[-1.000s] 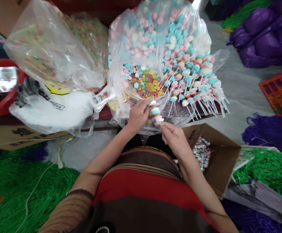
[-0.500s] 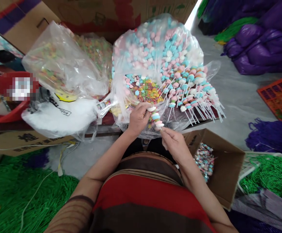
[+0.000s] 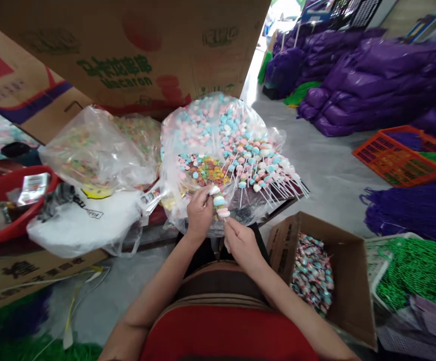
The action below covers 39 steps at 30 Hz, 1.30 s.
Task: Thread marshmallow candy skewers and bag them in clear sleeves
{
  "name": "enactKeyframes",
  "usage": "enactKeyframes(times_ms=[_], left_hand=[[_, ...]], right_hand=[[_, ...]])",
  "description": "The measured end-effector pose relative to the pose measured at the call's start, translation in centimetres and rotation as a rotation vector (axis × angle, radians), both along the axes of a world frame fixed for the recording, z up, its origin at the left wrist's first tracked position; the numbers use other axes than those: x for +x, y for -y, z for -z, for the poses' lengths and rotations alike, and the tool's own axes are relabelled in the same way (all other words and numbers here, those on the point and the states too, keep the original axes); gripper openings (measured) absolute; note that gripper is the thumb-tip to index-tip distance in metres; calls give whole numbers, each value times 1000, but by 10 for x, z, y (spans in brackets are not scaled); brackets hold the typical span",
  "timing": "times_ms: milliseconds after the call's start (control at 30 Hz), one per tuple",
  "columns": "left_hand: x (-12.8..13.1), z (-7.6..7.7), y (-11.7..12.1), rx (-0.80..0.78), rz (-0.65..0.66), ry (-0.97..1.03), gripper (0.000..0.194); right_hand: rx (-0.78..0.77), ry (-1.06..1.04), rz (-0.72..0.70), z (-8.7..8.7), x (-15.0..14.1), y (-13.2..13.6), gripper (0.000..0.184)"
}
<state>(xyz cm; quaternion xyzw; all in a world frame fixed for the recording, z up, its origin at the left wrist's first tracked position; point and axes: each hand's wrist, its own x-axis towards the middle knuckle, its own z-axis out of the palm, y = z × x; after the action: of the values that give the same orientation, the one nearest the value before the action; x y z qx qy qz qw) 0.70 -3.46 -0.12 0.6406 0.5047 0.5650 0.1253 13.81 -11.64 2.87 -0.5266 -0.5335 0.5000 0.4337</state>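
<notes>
A candy skewer [image 3: 219, 201] of white, blue, green and pink pieces on a stick is held between my two hands. My left hand [image 3: 199, 213] is closed, its thumb and fingers pinching by the white piece at the top end. Lower down, my right hand [image 3: 242, 244] grips the stick just below the pink pieces. Ring-shaped gummies [image 3: 208, 170] in orange, yellow and green lie just beyond my left hand. Behind them a clear plastic bag [image 3: 199, 120] is full of pink, blue and white candies. Many finished-looking skewers [image 3: 259, 163] are piled to the right, sticks pointing toward me.
An open cardboard box [image 3: 348, 286] with wrapped candies stands low at my right. To the left are a white plastic bag [image 3: 86, 228], a bag of gummies [image 3: 101, 150] and a red basin [image 3: 48, 200]. A large carton [image 3: 139, 45] rises behind. An orange crate [image 3: 376, 155] sits on the floor.
The head view has tilted up and turned, so the table sits lower and further left in the picture. Both hands keep hold of the same skewer, with little visible change in it.
</notes>
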Motion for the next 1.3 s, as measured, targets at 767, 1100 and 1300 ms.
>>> enactKeyframes(times_ms=[767, 1100, 1300], left_hand=[[1, -39, 9, -276, 457, 504, 25], [17, -56, 28, -493, 514, 1049, 42], [26, -60, 50, -503, 518, 1011, 56]], right_hand=[[-93, -270, 4, -1, 6, 12, 44], [-118, -424, 79, 13, 3, 15, 40], [-54, -407, 80, 14, 0, 21, 46]])
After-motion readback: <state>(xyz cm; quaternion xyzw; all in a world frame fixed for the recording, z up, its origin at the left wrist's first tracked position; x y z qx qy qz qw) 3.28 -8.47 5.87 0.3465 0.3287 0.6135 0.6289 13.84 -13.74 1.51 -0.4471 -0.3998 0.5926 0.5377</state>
